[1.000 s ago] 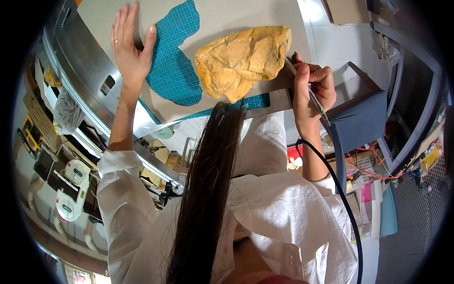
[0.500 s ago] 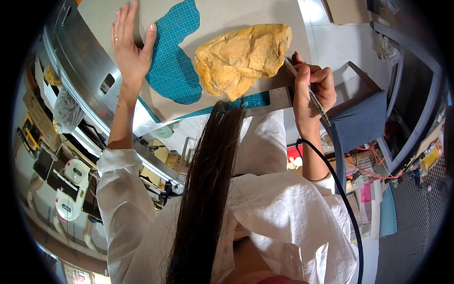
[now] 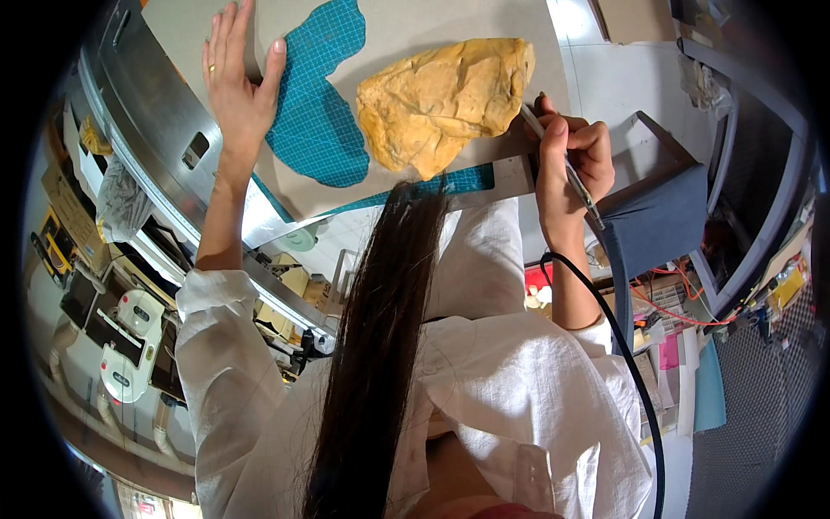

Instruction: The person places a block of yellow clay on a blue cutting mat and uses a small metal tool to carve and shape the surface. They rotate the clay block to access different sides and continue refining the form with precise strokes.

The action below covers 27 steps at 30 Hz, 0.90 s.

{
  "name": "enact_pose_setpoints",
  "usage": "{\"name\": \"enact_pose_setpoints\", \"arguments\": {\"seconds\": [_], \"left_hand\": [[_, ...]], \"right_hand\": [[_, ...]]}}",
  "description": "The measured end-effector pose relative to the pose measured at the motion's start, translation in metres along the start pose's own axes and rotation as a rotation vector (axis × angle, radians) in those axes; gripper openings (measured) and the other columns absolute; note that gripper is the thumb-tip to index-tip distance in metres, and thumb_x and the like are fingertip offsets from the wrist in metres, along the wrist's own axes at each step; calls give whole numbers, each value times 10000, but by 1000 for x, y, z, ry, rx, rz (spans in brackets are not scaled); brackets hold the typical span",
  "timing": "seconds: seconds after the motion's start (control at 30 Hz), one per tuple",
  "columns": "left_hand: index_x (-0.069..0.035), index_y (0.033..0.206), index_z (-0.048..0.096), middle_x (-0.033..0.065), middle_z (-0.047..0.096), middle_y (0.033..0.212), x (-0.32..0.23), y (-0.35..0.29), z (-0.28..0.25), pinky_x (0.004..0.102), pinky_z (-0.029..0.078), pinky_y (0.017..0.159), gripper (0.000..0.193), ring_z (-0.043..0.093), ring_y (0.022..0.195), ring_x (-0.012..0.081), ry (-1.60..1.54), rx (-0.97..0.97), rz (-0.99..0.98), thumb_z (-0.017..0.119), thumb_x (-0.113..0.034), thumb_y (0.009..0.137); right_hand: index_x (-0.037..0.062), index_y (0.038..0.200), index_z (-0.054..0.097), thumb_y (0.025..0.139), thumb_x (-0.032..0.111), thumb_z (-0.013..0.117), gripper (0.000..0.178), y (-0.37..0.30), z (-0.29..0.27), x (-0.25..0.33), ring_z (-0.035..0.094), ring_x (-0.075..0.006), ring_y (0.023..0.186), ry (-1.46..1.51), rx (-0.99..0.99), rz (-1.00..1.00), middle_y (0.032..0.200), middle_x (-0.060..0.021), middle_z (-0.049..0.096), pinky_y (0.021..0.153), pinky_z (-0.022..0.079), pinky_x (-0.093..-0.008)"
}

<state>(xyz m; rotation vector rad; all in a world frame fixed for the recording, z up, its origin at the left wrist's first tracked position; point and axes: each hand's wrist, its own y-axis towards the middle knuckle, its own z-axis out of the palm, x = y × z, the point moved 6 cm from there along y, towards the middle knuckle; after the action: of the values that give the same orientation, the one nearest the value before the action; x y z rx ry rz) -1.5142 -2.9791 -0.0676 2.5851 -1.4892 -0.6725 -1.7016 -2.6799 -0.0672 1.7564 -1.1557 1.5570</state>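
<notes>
My left hand point(image 3: 239, 91) lies flat on a beige board point(image 3: 415, 22), its fingers stretched out and thumb apart, next to a curved patch of teal gridded cutting mat point(image 3: 316, 121). Right of that patch rests a yellow-tan, rock-like lump point(image 3: 445, 104) with a creased, faceted surface. My right hand point(image 3: 575, 160) grips a slim, silvery pen-like tool point(image 3: 581, 186) just right of the lump. The tool's upper-left end points toward the lump's right edge. Whether it touches the lump, I cannot tell.
A metal table edge point(image 3: 169, 108) curves along the left. At the right stands a blue-grey fabric-covered seat or panel point(image 3: 661, 221). A black cable point(image 3: 627, 363) loops past my right forearm. Shelves with mixed supplies point(image 3: 666, 355) are at lower right, and white machines point(image 3: 130, 372) at lower left.
The lump and the board sit very slightly higher in the picture. Both hands keep nearly the same position and hold.
</notes>
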Motion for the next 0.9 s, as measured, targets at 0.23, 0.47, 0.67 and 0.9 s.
{"name": "enact_pose_setpoints", "arguments": {"seconds": [0.23,0.47,0.67,0.9], "left_hand": [[-160,1427,475,145,474,1446,-2,1,-1,475,221,1165,545,365,1397,328,3,-2,1,541,-429,958],[-157,1426,476,150,473,1446,-1,0,-1,478,222,1162,542,365,1397,329,5,-2,7,546,-420,957],[-147,1426,475,157,477,1441,-4,1,-2,476,223,1159,539,370,1393,332,-6,-3,17,550,-404,958],[-146,1421,482,146,477,1444,-4,2,-1,481,229,1158,541,376,1389,331,-13,-12,32,541,-423,960]], "right_hand": [[18,727,438,892,21,652,270,-1,-1,-1,696,-241,986,-4,2,-10,775,-111,679,839,526,-303],[21,724,434,894,25,649,274,-2,-1,0,692,-250,1008,-1,3,20,771,-108,679,830,524,-293],[26,729,435,894,29,652,273,-4,-2,0,690,-248,1015,-7,2,12,797,-120,691,832,517,-290],[27,730,437,896,29,649,269,-6,-3,-1,692,-251,1009,-3,1,-14,809,-127,694,836,515,-290]]}}
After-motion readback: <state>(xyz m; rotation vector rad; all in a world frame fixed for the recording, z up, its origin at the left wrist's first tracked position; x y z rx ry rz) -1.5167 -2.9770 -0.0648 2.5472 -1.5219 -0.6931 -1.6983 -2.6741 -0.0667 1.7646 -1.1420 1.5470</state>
